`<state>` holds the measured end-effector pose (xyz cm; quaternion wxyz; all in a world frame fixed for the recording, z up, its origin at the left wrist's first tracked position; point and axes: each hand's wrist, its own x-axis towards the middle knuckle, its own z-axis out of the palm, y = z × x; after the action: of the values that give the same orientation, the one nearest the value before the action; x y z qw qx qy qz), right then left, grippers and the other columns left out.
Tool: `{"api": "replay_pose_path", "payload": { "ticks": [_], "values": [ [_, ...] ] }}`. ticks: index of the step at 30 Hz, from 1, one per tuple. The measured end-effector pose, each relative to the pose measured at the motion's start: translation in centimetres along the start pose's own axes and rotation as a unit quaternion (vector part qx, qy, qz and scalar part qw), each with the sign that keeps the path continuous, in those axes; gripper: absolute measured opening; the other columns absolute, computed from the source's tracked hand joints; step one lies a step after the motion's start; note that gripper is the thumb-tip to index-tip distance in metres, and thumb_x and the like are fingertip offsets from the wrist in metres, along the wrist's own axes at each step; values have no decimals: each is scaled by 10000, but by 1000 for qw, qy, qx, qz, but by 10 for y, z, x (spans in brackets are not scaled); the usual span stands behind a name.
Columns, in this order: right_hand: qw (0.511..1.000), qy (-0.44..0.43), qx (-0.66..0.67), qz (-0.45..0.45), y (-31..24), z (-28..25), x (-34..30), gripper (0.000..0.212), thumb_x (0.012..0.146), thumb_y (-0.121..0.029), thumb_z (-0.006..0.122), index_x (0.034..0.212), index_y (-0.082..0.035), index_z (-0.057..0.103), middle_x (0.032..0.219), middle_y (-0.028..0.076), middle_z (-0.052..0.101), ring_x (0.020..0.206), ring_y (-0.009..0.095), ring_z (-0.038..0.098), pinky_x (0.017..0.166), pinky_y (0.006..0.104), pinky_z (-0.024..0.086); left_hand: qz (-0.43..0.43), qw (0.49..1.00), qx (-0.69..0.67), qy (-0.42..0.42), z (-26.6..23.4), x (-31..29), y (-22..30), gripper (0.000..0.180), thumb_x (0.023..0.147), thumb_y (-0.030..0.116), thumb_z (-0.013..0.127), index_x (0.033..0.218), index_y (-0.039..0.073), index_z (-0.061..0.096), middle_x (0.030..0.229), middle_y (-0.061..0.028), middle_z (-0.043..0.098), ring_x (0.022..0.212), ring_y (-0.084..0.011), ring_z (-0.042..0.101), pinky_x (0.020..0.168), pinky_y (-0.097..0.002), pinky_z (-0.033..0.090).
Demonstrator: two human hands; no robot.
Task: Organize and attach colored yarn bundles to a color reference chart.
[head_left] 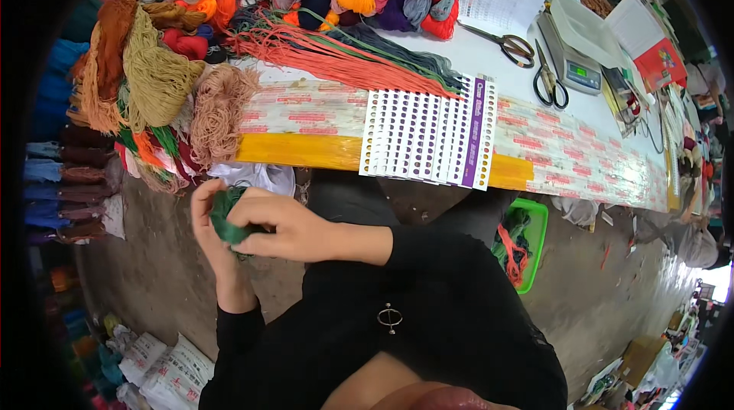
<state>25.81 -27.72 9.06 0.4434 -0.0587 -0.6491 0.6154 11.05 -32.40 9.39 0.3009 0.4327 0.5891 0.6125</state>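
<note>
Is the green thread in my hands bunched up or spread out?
Bunched up: the green thread shows as a compact clump between the left hand and the right hand, though part of it is hidden.

Top [459,326] was black, long-sleeved, open at the neck. Chest ornament [390,319] was a thin, silvery ring, crossed by a bar with knobbed ends. Sleeves [428,246] were plain black.

The green thread [223,219] looks matt and fibrous, the tub [541,236] smooth plastic.
</note>
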Motion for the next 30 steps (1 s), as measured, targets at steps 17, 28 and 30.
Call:
{"api": "replay_pose_path", "payload": {
  "ticks": [17,28,30],
  "values": [
    [958,91,228,144,-11,-56,-8,173,926,-184,479,923,-19,533,764,17,560,727,80,526,694,231,424,-347,884,94,-298,-77,13,-43,188,894,146,519,935,-9,618,612,25,538,469,-28,438,417,-181,312],
    [906,-67,-373,188,-10,-36,-35,176,795,-231,578,932,-126,611,696,117,619,620,314,599,547,402,469,-233,889,-31,-394,19,7,-19,365,966,293,373,1045,-9,561,770,-65,601,634,-99,546,607,-203,427],
    [927,-28,-353,128,-9,-45,-39,165,790,-228,595,927,-143,631,711,87,630,637,285,610,539,364,467,-374,817,-90,-429,15,9,-15,442,947,402,384,968,11,589,555,-2,513,415,-49,393,422,-178,298]
  ]
}}
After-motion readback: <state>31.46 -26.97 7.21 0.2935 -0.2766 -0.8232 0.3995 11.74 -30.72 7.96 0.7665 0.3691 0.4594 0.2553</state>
